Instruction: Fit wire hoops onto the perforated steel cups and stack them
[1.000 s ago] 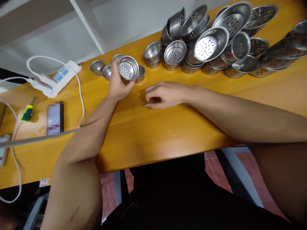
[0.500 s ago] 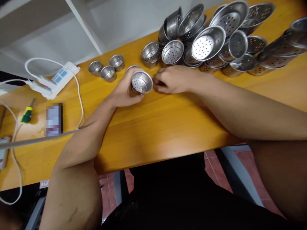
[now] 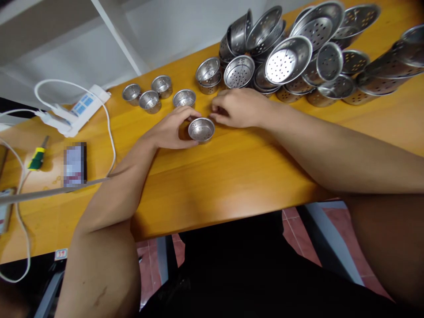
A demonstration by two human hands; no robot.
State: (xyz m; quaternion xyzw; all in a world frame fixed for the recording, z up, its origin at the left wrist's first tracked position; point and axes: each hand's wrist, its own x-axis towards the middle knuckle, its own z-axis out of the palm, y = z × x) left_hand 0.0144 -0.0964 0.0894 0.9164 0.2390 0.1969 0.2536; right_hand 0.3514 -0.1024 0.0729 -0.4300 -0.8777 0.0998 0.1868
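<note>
A small perforated metal cup [image 3: 201, 130] stands upright on the wooden table [image 3: 212, 176]. My left hand [image 3: 174, 128] is beside its left side, thumb and fingers apart around a gap, holding nothing. Just right of the cup, my right hand [image 3: 233, 107] rests with its fingers curled; whether anything is between the fingertips is hidden. Behind my left hand is another small cup [image 3: 184, 98]. Three more small cups stand together farther left, one of them [image 3: 150, 102] nearest me.
Many perforated metal bowls and cups are piled at the back right, with a shiny bowl [image 3: 288, 59] in front. At left lie a white power strip [image 3: 86, 108] with cables, a phone [image 3: 74, 164] and a green-yellow screwdriver [image 3: 37, 158].
The cup that my left hand held tilted now stands upright on the table, slightly nearer me and to the right. My left hand has opened and let it go. My right hand has barely moved.
</note>
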